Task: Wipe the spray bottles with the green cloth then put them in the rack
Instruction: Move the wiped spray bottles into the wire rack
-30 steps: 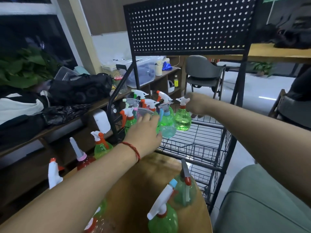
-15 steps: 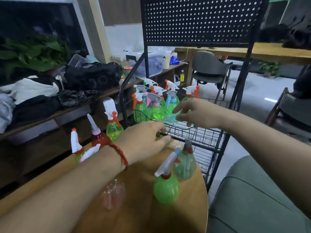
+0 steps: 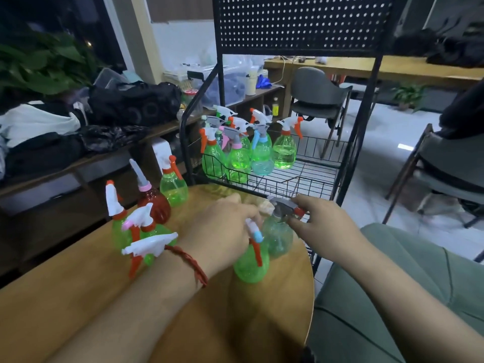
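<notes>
Head: rack [image 3: 365, 132], 4 front-row btls [image 3: 237, 161] (1 blue btl [image 3: 262, 158]).

Both my forearms reach forward. My left hand [image 3: 222, 229] sits palm-down, fingers curled (grip unclear). My right hand [image 3: 322, 226] pinches a spray bottle [image 3: 277, 237] by its head.

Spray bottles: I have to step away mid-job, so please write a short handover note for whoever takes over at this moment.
Left hand: lies over the sprayer head of the green bottle on the table; I cannot tell whether it grips it.
Right hand: pinches the grey sprayer head of the teal bottle, which stands next to the green one.
Done: several bottles stand in the rack.
Left: these two, plus the group of bottles on the table's left side.
The green cloth is not visible; find it first.
</notes>
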Tool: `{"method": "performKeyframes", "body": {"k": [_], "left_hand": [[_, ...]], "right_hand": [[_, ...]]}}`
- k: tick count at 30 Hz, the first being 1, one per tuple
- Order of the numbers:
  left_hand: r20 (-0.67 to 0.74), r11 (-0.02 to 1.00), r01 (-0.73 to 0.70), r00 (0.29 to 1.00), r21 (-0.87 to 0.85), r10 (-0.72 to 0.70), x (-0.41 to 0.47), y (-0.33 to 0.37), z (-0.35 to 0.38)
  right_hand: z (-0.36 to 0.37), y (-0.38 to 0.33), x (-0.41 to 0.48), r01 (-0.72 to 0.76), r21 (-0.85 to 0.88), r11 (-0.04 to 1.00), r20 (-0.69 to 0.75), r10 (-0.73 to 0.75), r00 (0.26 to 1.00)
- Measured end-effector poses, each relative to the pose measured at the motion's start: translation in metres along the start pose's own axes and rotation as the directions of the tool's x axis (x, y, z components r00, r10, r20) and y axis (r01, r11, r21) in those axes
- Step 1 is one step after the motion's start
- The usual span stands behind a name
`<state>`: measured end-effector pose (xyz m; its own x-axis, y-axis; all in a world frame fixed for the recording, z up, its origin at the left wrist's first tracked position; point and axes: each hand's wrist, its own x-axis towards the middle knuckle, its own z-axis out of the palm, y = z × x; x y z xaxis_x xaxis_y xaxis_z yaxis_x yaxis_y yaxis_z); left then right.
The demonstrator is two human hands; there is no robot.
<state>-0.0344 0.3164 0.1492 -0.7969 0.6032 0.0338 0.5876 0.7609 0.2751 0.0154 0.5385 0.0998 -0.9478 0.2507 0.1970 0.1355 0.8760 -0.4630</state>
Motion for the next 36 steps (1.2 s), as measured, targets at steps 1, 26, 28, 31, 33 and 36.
{"method": "performKeyframes", "body": {"k": [1, 26, 28, 31, 33, 36], "left_hand": [[0.000, 0.999, 0.011, 1.000, -0.052, -0.011, -0.001, -0.002, 0.000], [-0.364, 0.976, -0.011, 0.929, -0.217, -0.070, 0.031, -0.012, -0.016], [-0.407, 0.977, -0.027, 0.911, -0.211, -0.062, 0.047, -0.008, -0.039], [-0.526, 0.978, -0.089, 0.850, -0.187, -0.023, 0.071, 0.001, -0.067], [-0.603, 0.977, -0.127, 0.798, -0.171, -0.002, 0.089, 0.006, -0.076], [-0.614, 0.971, -0.124, 0.789, -0.203, -0.028, 0.123, 0.007, -0.075]], "right_hand": [[0.002, 0.001, -0.002, -0.005, -0.006, 1.000, -0.010, 0.005, 1.000], [-0.038, -0.008, 0.028, 0.022, 0.057, 0.998, -0.228, -0.008, 0.974], [-0.067, -0.007, 0.046, 0.047, 0.161, 0.986, -0.280, 0.000, 0.960], [-0.103, -0.003, 0.081, 0.082, 0.282, 0.956, -0.326, 0.015, 0.945], [-0.116, -0.002, 0.104, 0.079, 0.246, 0.966, -0.351, 0.013, 0.936], [-0.126, 0.000, 0.136, 0.061, 0.113, 0.992, -0.373, -0.014, 0.928]]}}
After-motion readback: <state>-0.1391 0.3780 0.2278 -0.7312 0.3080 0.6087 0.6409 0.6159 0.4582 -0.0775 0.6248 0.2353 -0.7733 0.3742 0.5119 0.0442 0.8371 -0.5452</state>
